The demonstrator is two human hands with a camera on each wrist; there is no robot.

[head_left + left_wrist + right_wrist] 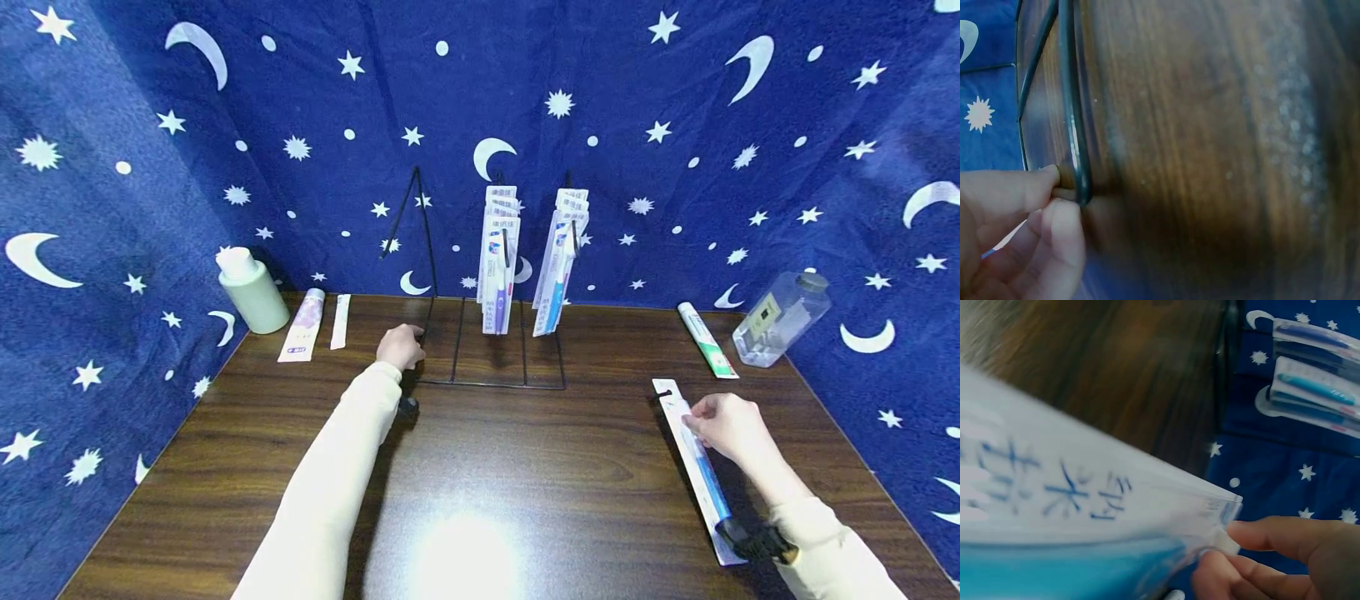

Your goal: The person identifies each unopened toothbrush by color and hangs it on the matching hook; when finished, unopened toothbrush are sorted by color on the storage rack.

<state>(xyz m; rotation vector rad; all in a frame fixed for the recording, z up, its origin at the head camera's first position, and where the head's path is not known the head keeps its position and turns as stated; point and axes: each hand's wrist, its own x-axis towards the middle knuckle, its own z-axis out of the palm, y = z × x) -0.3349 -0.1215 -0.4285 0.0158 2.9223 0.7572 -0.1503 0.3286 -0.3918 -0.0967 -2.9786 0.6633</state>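
Fingertips (1254, 540) on packet (1085, 506) corner, right wrist view.

A long, flat white card-and-plastic toothbrush pack with a blue brush inside (697, 467) lies on the dark wooden table at the right, running lengthwise from near the back to the front edge; its far end is pinched and slightly lifted. A black wire display rack (487, 367) stands upright at the table's rear centre, its base frame's left front corner gripped.
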